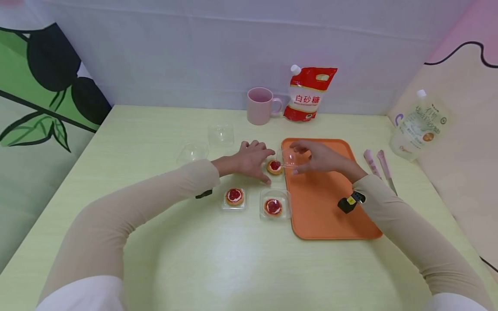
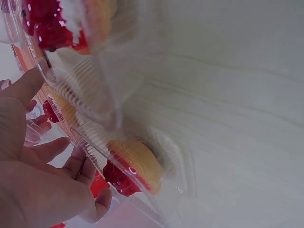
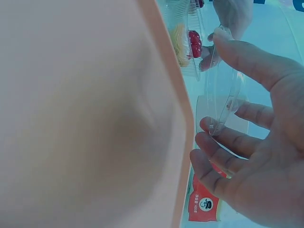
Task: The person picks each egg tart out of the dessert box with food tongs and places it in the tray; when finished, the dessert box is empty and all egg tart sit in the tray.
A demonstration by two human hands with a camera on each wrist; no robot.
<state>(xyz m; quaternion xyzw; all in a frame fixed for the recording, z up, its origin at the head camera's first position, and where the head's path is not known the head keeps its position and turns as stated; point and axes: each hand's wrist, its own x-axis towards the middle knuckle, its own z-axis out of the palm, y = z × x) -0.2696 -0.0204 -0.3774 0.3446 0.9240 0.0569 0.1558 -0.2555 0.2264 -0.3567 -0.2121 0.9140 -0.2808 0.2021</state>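
My right hand (image 1: 319, 157) holds a clear plastic lid (image 3: 221, 90) on edge between thumb and fingers, above the left side of the orange tray (image 1: 323, 207). My left hand (image 1: 253, 162) reaches over the table, thumb and fingers spread either side of a red-topped tart (image 1: 274, 167) at the tray's edge. Whether it touches that tart's clear base cannot be told. Nearer me, one tart (image 1: 234, 196) sits in a clear base, and another tart (image 1: 273, 207) sits inside a clear box. A further tart (image 2: 133, 171) shows in the left wrist view, hidden by my left hand in the head view.
Two clear plastic covers (image 1: 221, 134) lie behind my left forearm. A pink mug (image 1: 258, 107) and a red sugar pouch (image 1: 309, 95) stand at the back. Right of the tray are two purple-handled utensils (image 1: 383, 164) and a pale spouted pouch (image 1: 418, 125).
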